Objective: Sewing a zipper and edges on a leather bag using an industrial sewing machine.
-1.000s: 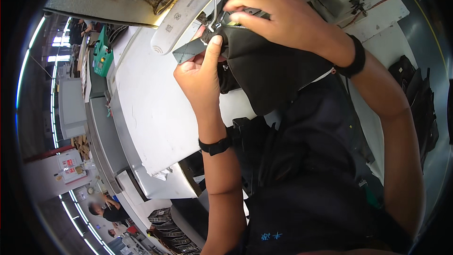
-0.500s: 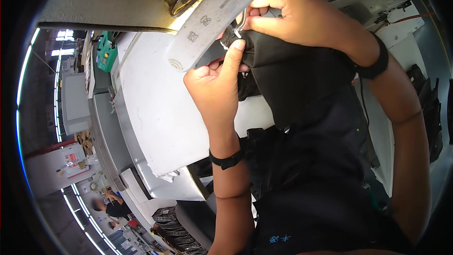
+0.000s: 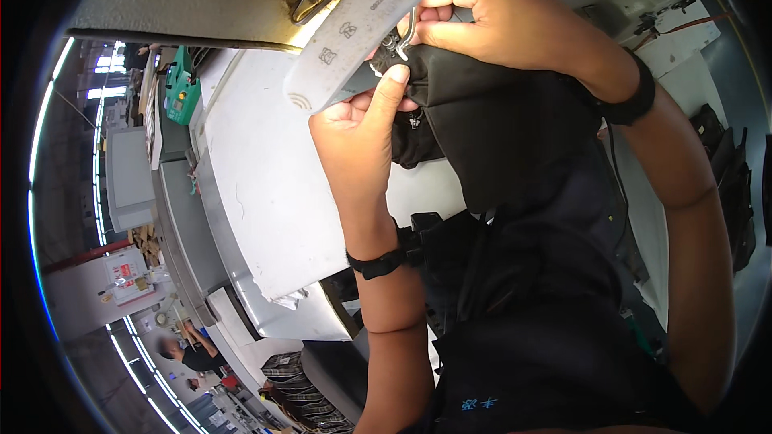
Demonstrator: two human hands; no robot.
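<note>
A piece of black cloth (image 3: 507, 124) hangs from both my hands and drapes down toward my lap. My left hand (image 3: 358, 133) pinches its left edge, thumb on top and fingers partly hidden under the cloth. Higher up, my right hand (image 3: 494, 20) is closed on the upper edge, with its fingertips beside a bent metal rod (image 3: 408, 32) of the sewing machine. A pale plastic cover (image 3: 346, 40) slants in front of the machine and hides part of the spot where the cloth meets it. Small gathered folds and a white bit show near my left thumb.
The sewing machine's body (image 3: 185, 4) spans the top left. Beneath it spreads a white tabletop (image 3: 273, 169). A green device (image 3: 182, 88) stands at the far left. Dark cloth (image 3: 728, 181) hangs at the right edge. Another person (image 3: 193, 350) works in the lower left distance.
My left hand and wrist have shifted slightly to the left, and the cloth's left edge has gone with them. My right hand stays almost in place, with its grip kept.
</note>
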